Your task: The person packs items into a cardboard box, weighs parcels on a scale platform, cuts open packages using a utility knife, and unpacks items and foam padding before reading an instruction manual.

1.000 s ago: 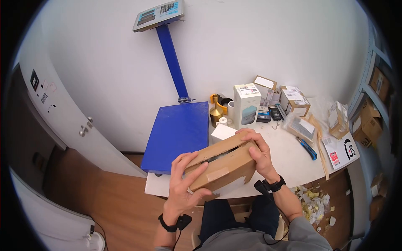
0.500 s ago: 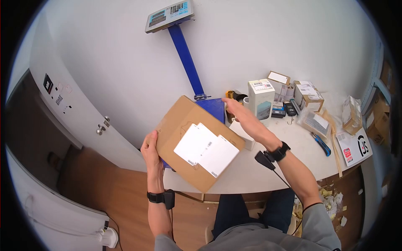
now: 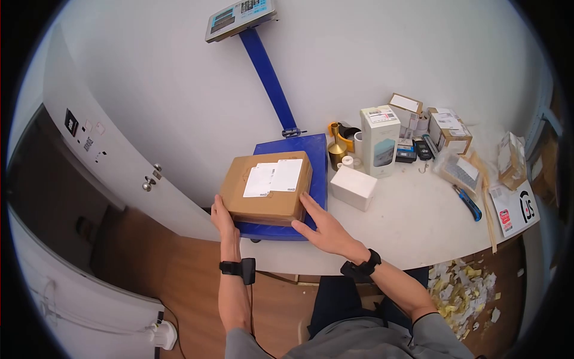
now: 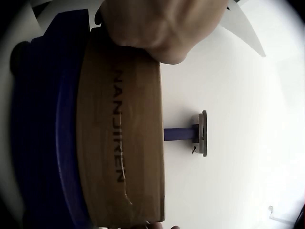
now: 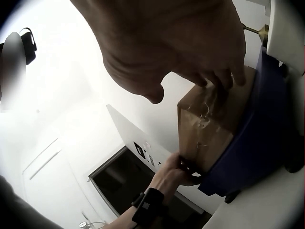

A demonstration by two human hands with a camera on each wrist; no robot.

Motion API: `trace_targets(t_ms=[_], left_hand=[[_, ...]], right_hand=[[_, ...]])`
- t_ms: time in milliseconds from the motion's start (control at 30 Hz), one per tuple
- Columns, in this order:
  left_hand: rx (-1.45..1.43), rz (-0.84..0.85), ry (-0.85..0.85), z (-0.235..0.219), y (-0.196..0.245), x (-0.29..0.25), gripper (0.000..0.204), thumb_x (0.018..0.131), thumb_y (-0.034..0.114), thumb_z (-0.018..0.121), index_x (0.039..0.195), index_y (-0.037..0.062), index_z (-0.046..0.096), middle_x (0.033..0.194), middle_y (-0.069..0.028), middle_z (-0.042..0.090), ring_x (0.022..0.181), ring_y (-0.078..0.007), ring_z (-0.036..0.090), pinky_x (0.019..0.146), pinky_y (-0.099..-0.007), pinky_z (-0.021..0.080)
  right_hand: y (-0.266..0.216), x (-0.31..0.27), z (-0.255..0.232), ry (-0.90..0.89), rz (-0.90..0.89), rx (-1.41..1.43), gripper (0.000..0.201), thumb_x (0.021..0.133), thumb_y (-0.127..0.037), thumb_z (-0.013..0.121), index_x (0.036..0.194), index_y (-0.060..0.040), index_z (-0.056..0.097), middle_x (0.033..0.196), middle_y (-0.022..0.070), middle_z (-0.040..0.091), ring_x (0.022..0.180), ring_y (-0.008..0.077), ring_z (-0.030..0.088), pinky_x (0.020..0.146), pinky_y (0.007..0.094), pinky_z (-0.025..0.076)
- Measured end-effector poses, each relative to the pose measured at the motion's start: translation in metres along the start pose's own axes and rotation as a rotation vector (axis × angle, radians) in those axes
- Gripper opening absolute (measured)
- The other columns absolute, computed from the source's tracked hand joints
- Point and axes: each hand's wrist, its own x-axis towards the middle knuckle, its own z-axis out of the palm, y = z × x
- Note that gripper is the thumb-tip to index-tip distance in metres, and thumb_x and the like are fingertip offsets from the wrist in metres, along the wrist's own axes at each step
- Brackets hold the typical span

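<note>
A brown cardboard box [image 3: 236,203] with white labels [image 3: 272,178] on top lies on the blue scale platform [image 3: 318,173]. At its left front corner, the left hand [image 3: 225,221] touches the side with extended fingers. The right hand [image 3: 327,232] rests against the right front corner, fingers along the side and thumb by the front. Dark lettering shows on the box side [image 4: 138,105] in the left wrist view, below the left hand [image 4: 164,26]. The right wrist view shows the right hand [image 5: 176,47] over clear tape on the box [image 5: 207,136], with the left hand [image 5: 171,174] beyond.
Right of the platform sit a small white box [image 3: 353,188], a brass-coloured object [image 3: 336,152] and a tall white box [image 3: 380,146]. Farther right are small parcels, a blue cutter [image 3: 467,203] and a plastic-wrapped pack [image 3: 459,170]. The scale's post [image 3: 267,81] rises behind the platform.
The box has turned from tilted on edge in the hands to label side up on the platform. The right hand has moved from its far side to the right front corner.
</note>
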Motion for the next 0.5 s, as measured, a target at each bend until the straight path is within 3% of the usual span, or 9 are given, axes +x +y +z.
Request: trace_targets(t_ms=[100,233,333,467,500], left_hand=[[0.240,0.160,-0.104,-0.014,-0.001,-0.012,0.053,0.108,0.043,0.054,0.109,-0.0070,0.069,0.100,-0.0100,0.070,0.094,-0.0173,0.060,0.086,-0.0326,0.048],[0.411,0.165,-0.179,-0.017,0.004,-0.021,0.056,0.109,0.043,0.052,0.103,-0.0096,0.070,0.093,-0.0114,0.070,0.087,-0.0156,0.057,0.082,-0.0327,0.047],[0.494,0.277,-0.108,-0.005,0.010,-0.025,0.062,0.109,0.047,0.051,0.101,-0.0110,0.071,0.084,-0.0114,0.070,0.080,-0.0165,0.057,0.078,-0.0343,0.048],[0.320,0.320,-0.114,0.001,-0.001,-0.024,0.064,0.110,0.049,0.048,0.105,-0.0116,0.071,0.091,-0.0126,0.073,0.086,-0.0177,0.060,0.081,-0.0342,0.049],[0.319,0.301,-0.124,0.000,-0.005,-0.019,0.064,0.110,0.049,0.048,0.105,-0.0116,0.071,0.091,-0.0126,0.073,0.086,-0.0177,0.060,0.081,-0.0342,0.049]], right_hand=[[0.012,0.019,0.005,0.110,0.016,-0.117,0.086,0.104,-0.042,0.059,0.161,0.0093,0.019,0.167,0.0328,0.021,0.153,0.0422,0.030,0.123,0.0409,0.032],[0.032,0.038,-0.006,0.148,0.071,-0.085,0.084,0.104,-0.038,0.058,0.161,0.0091,0.018,0.166,0.0327,0.023,0.153,0.0423,0.030,0.124,0.0412,0.032],[0.029,0.040,-0.015,0.149,0.045,0.009,0.077,0.106,-0.036,0.059,0.161,0.0048,0.024,0.163,0.0291,0.034,0.152,0.0383,0.036,0.123,0.0403,0.032],[0.008,0.002,-0.034,0.154,0.152,0.108,0.068,0.108,-0.032,0.057,0.159,0.0037,0.031,0.160,0.0262,0.042,0.150,0.0364,0.040,0.120,0.0405,0.036],[0.009,-0.013,-0.040,0.215,0.096,0.147,0.064,0.108,-0.032,0.056,0.156,0.0042,0.035,0.156,0.0265,0.046,0.147,0.0360,0.044,0.119,0.0419,0.037]])
